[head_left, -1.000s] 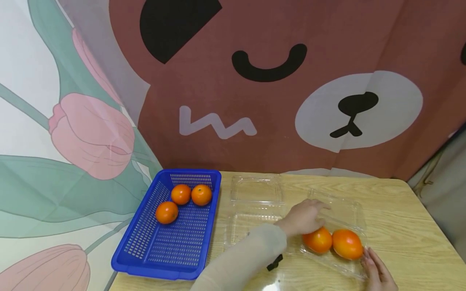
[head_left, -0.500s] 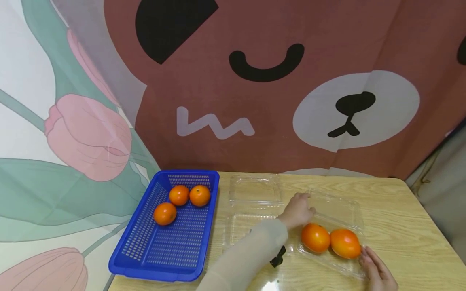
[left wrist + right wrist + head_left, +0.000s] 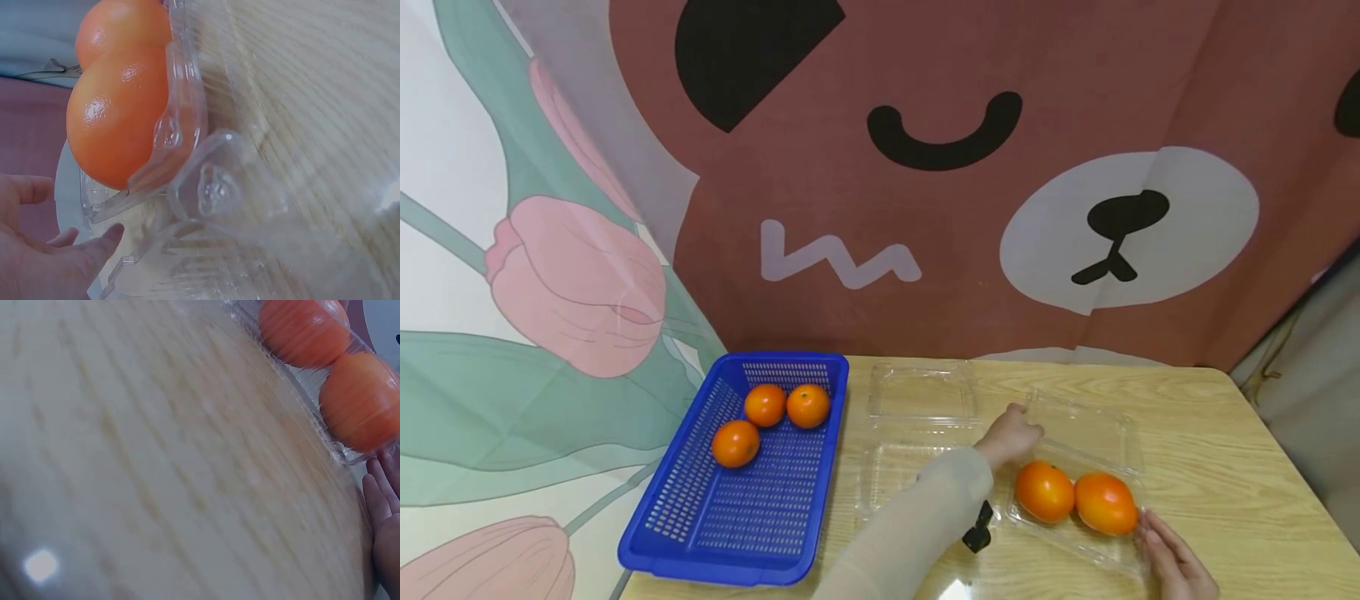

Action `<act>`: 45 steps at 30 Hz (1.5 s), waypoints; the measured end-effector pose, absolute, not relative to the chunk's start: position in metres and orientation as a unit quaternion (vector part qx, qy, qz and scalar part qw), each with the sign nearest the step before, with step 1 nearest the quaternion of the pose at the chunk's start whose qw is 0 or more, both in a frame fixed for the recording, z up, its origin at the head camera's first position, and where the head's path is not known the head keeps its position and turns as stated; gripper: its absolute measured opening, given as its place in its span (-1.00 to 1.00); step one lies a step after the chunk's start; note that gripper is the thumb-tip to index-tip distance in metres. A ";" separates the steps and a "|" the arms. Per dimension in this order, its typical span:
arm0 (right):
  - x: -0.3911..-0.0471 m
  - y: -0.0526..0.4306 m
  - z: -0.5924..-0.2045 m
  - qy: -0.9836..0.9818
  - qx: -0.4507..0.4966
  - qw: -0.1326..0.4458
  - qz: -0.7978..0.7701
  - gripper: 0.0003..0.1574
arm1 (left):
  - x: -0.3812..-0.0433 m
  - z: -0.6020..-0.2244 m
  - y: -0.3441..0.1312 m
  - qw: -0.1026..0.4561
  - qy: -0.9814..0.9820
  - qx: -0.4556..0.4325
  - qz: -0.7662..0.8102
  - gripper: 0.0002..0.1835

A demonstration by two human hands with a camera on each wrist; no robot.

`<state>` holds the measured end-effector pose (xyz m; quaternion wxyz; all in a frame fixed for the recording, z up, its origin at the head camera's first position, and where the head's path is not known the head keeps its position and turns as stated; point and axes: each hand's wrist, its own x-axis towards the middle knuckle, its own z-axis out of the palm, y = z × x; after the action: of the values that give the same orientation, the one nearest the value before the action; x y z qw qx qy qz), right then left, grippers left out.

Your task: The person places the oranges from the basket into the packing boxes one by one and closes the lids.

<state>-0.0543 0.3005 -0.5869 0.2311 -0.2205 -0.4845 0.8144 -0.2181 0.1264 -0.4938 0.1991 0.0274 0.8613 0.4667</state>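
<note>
Two oranges, one on the left (image 3: 1045, 492) and one on the right (image 3: 1106, 503), sit side by side in a clear plastic clamshell box (image 3: 1075, 546). Its lid (image 3: 1084, 433) lies folded back behind them. My left hand (image 3: 1013, 435) is at the box's left side, near the lid's edge; whether it touches the plastic I cannot tell. The left wrist view shows its thumb and fingers spread apart, with nothing between them. At the box's right end are the extended fingers of my right hand (image 3: 1176, 557), touching or very near the wall beside the right orange.
To the left, a blue plastic basket (image 3: 730, 571) holds three oranges (image 3: 735, 443). Another clear clamshell box (image 3: 883, 479) stands between basket and left hand, its lid (image 3: 922, 392) laid back, partly hidden by my left forearm. A printed curtain (image 3: 850, 317) hangs behind the wooden table (image 3: 1240, 500).
My left hand has drawn back from the left orange toward the lid's left edge. The right hand stays at the box's right end. The whole head view shifts slightly left.
</note>
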 end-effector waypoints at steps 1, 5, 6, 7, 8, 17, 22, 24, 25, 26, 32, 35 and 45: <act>-0.054 0.300 -0.587 -0.484 -0.218 0.232 0.815 -0.58 | -0.218 -0.494 0.126 0.201 0.857 0.022 0.474 -0.46; -0.054 0.299 -0.586 -0.491 -0.220 0.236 0.809 -0.59 | -0.220 -0.496 0.126 0.205 0.850 0.010 0.484 -0.49; -0.055 0.299 -0.586 -0.495 -0.227 0.237 0.804 -0.59 | -0.220 -0.497 0.126 0.205 0.850 0.009 0.485 -0.49; -0.055 0.298 -0.586 -0.500 -0.227 0.238 0.801 -0.57 | -0.221 -0.498 0.127 0.205 0.850 0.008 0.486 -0.49; -0.056 0.298 -0.586 -0.506 -0.232 0.240 0.795 -0.57 | -0.221 -0.498 0.127 0.202 0.849 0.008 0.488 -0.49; -0.056 0.296 -0.587 -0.491 -0.213 0.267 0.802 -0.55 | -0.224 -0.500 0.125 0.134 0.847 0.055 0.512 -0.47; -0.056 0.295 -0.587 -0.483 -0.224 0.271 0.802 -0.57 | -0.223 -0.493 0.123 0.108 0.822 0.076 0.554 -0.52; -0.056 0.295 -0.586 -0.488 -0.236 0.271 0.795 -0.56 | -0.223 -0.489 0.121 0.103 0.816 0.091 0.561 -0.54; -0.057 0.295 -0.586 -0.491 -0.241 0.269 0.793 -0.55 | -0.223 -0.486 0.120 0.102 0.816 0.101 0.560 -0.54; -0.057 0.295 -0.586 -0.490 -0.248 0.267 0.792 -0.55 | -0.223 -0.483 0.118 0.098 0.820 0.113 0.553 -0.54; -0.058 0.295 -0.585 -0.510 -0.273 0.248 0.777 -0.55 | -0.226 -0.463 0.104 0.068 0.859 0.221 0.457 -0.47; -0.057 0.295 -0.583 -0.512 -0.279 0.237 0.777 -0.54 | -0.225 -0.452 0.095 0.064 0.875 0.270 0.397 -0.48; -0.056 0.294 -0.581 -0.500 -0.285 0.246 0.780 -0.56 | -0.192 -0.435 0.074 0.033 0.895 0.418 0.150 -0.50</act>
<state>-0.0562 0.2943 -0.5814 0.2461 -0.2845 -0.5000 0.7800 -0.1919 0.0737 -0.4350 0.0333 0.4182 0.8953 0.1497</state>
